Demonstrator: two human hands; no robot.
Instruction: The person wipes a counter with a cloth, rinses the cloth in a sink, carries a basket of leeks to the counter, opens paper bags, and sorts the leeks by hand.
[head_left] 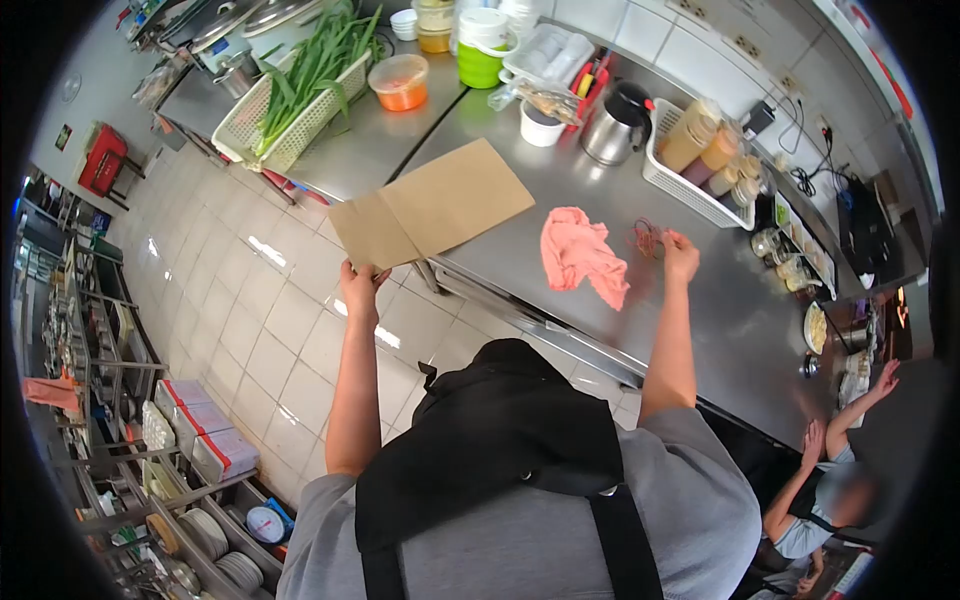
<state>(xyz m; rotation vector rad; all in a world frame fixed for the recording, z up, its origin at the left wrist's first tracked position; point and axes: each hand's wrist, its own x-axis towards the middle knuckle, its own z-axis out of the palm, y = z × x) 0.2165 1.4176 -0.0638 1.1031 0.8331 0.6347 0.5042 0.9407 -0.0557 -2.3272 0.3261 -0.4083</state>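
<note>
My left hand is closed on the near left corner of a creased brown cardboard sheet. The far part of the sheet lies over the steel counter, and its near part sticks out past the edge above the floor. Over the counter on the right, my right hand has its fingers pinched at a tangle of thin reddish rubber bands. Between my hands, a crumpled pink cloth rests on the counter, apart from both.
Behind stand a steel jug, a white basket of sauce bottles, a tub of orange food and a crate of green leaves. At the lower right is another person, arms raised. Shelves line the left.
</note>
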